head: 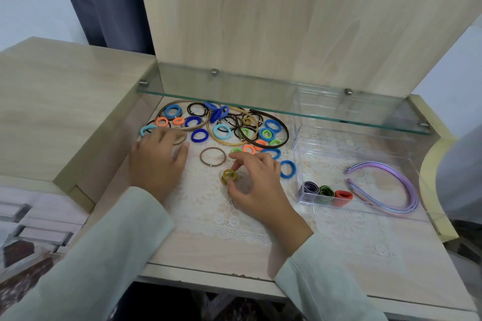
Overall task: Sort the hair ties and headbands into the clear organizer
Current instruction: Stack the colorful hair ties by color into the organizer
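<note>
A loose pile of hair ties [221,125] in blue, orange, green and black lies at the back of the desk, mixed with thin beige and brown headbands [271,128]. My right hand [257,177] pinches small olive-yellow hair ties [229,176] between thumb and fingers. My left hand [159,156] rests flat, fingers spread, over a tie at the pile's left edge. A thin brown ring tie [212,156] lies between the hands. The clear organizer [365,135] stands at the right; its front row holds purple, green and red ties [324,191], and purple headbands [391,190] lie in it.
A glass shelf [260,101] hangs low over the back of the pile and the organizer. A lace mat [208,211] covers the desk. A raised wooden block [65,112] borders the left side. A grey object [459,177] is at the right edge.
</note>
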`<action>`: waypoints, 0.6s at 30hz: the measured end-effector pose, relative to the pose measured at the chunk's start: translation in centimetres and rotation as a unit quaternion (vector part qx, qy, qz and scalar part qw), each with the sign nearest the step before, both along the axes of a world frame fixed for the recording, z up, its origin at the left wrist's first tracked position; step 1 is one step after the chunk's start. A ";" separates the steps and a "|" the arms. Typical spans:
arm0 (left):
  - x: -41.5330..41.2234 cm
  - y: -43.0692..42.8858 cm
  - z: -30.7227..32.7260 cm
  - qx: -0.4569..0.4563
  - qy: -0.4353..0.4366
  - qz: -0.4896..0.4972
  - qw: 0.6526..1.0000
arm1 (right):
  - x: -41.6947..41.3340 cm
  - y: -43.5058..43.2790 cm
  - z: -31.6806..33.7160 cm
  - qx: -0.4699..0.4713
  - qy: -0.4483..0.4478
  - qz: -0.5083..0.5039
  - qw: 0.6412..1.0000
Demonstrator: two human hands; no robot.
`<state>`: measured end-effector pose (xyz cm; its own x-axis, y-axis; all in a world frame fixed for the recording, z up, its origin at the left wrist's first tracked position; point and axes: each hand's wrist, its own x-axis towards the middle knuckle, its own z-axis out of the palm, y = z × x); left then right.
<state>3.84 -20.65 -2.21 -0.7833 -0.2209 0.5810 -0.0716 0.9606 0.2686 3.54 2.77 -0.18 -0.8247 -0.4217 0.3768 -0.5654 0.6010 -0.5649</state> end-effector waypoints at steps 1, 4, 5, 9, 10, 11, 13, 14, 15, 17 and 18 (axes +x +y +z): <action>-0.3 -0.6 0.0 -0.007 -0.011 0.021 1.000 | 0.0 0.0 0.0 0.002 0.000 0.002 1.000; -1.0 -1.7 -0.1 -0.004 -0.040 0.062 0.997 | -0.1 0.1 0.0 0.005 0.002 0.003 1.000; -1.1 -1.8 -0.2 -0.003 -0.041 0.065 0.997 | -0.1 0.1 0.0 0.007 0.000 0.003 1.000; -1.2 -1.7 -0.4 -0.021 -0.019 0.057 0.998 | -0.1 0.1 -0.1 0.016 -0.003 0.004 1.000; -1.1 -1.6 -0.4 -0.024 -0.011 0.056 0.998 | -0.1 0.2 -0.1 0.018 -0.004 0.003 1.000; -1.1 -1.6 -0.4 -0.027 -0.007 0.056 0.998 | -0.1 0.2 -0.1 0.019 -0.004 0.001 1.000; -1.1 -1.6 -0.4 -0.032 -0.013 0.063 0.997 | -0.1 0.2 -0.2 0.018 -0.004 0.000 1.000; -1.1 -1.5 -0.4 -0.032 -0.018 0.068 0.997 | -0.1 0.2 -0.1 0.015 -0.004 0.000 1.000; -1.1 -1.4 -0.4 -0.029 -0.022 0.071 0.997 | 0.0 0.2 -0.1 0.013 -0.006 0.000 1.000; -1.1 -1.3 -0.4 -0.023 -0.027 0.066 0.997 | 0.1 0.1 -0.1 0.010 -0.012 0.003 1.000; -1.1 -1.4 -0.4 -0.021 -0.028 0.060 0.998 | 0.1 0.1 0.0 0.011 -0.015 0.005 1.000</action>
<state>2.71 -22.01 -2.66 -0.7845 -0.2909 0.5476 -0.1996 0.9546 0.2211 3.67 2.88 -0.18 -0.8312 -0.4375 0.3430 -0.5545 0.6076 -0.5687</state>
